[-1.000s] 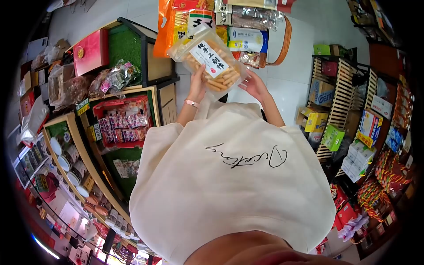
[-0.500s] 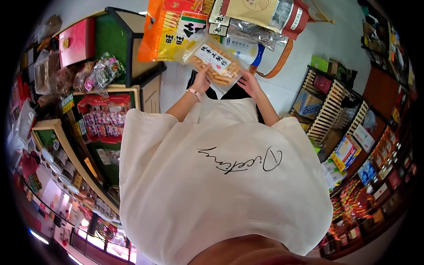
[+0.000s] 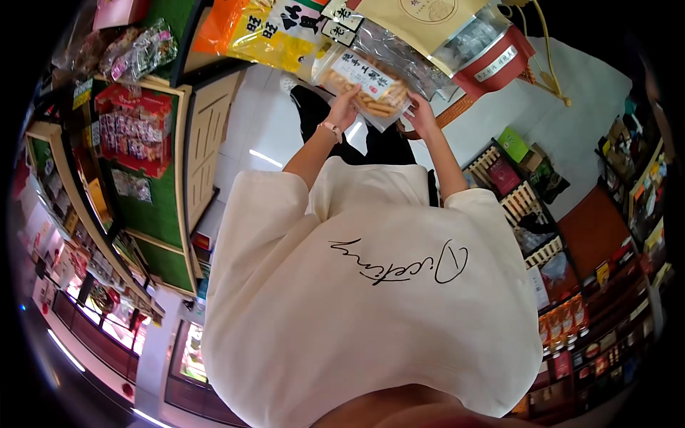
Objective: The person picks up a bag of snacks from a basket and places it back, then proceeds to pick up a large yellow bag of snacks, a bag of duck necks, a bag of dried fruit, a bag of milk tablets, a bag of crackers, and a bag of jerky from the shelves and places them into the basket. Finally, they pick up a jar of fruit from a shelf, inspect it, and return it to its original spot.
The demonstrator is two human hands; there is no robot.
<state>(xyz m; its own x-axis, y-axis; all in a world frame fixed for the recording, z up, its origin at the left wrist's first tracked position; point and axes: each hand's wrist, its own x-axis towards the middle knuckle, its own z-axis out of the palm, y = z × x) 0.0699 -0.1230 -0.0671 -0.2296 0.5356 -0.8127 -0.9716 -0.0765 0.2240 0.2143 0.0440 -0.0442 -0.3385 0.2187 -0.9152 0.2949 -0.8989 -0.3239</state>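
Both my hands hold a clear plastic pack of finger-shaped snack sticks [image 3: 382,105] with a white label. My left hand [image 3: 344,108], a bracelet on its wrist, grips the pack's near left side, thumb on the front. On the right edge, my right hand [image 3: 421,116] has its fingers closed round the pack. Just beyond lie an orange and yellow snack bag [image 3: 250,32], a kraft-coloured bag with a red end [image 3: 428,20] and a clear, shiny bag [image 3: 389,50]. What supports these bags is mostly hidden.
A brown woven strap [image 3: 460,113] curves behind the pack. Left stands a wooden display shelf [image 3: 203,150] with green lining and a red box of small packets [image 3: 135,128]. Slatted racks [image 3: 524,207] with boxes stand right. Tiled floor [image 3: 246,128] shows between.
The view has turned, so the shelves have shifted. The pack sits slightly lower and further right in view, still in both hands. The kraft-coloured bag looks larger; the blue and white package is now hidden.
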